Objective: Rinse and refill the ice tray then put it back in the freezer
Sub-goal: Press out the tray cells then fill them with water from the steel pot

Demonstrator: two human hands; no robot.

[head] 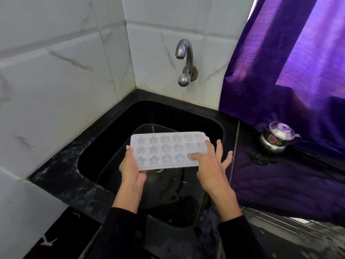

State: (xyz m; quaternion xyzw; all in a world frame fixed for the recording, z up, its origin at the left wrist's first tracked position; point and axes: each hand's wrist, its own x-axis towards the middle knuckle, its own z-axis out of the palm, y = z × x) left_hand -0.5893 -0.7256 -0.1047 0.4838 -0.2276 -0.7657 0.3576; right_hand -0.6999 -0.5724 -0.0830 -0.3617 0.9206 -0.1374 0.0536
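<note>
ice tray (166, 149), white plastic with star and flower moulds, is held level over the black sink (104, 128). left hand (131, 168) grips its short edge; right hand (211, 165) spread, thumb pressing on top. likely light, slightly flexible, slippery when wet; best held at both ends.

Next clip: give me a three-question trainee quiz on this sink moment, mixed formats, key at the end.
1. True or false: water runs from the tap.
2. Which hand grips the ice tray by its end: A left hand, B right hand?
3. Fill in: the tray is held over the ___.

Key: 1 false, no stream is visible. 2 A; the right hand only touches it with fingers spread. 3 sink.
</note>
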